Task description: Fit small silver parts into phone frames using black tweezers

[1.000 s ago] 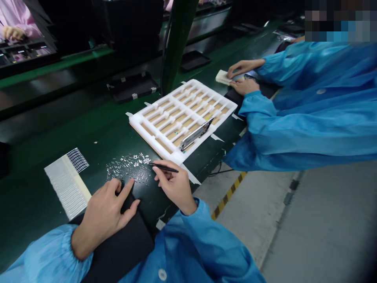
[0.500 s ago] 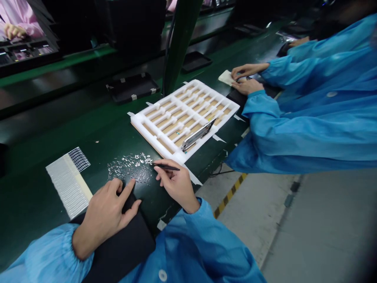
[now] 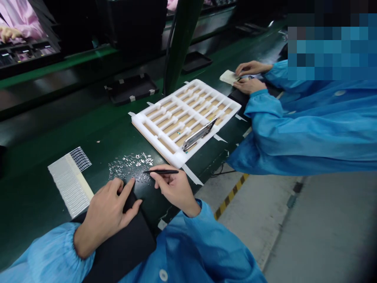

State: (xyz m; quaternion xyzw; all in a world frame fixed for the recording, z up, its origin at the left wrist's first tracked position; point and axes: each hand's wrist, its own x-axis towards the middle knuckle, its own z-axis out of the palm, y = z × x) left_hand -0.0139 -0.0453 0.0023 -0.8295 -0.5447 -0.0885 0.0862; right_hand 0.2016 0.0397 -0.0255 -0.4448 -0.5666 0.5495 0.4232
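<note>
Black tweezers [image 3: 163, 171] sit between the thumb and fingers of my right hand [image 3: 176, 188], lying nearly level. Their tip is over the near right part of a scatter of small shiny metal pieces [image 3: 129, 163] on the green bench. Whether a piece is in the tip cannot be made out. My left hand [image 3: 108, 212] rests over a flat black pad or case [image 3: 126, 251], thumb and index finger apart, the index fingertip at the near edge of the pieces. Left of it lies a pale ribbed sheet [image 3: 69, 184] with bright strips at its far corner.
A white foam tray [image 3: 138, 118] with slots stands beyond my right hand, a thin device panel [image 3: 198, 135] leaning in it. Black trays [image 3: 132, 88] lie farther back by a green post [image 3: 184, 43]. At right, a co-worker's hands [image 3: 250, 78] handle a pale cloth-like item [image 3: 228, 77].
My right hand has drawn the tweezers a little toward me and left, from the far right pieces to the near ones. My left hand has stayed nearly still.
</note>
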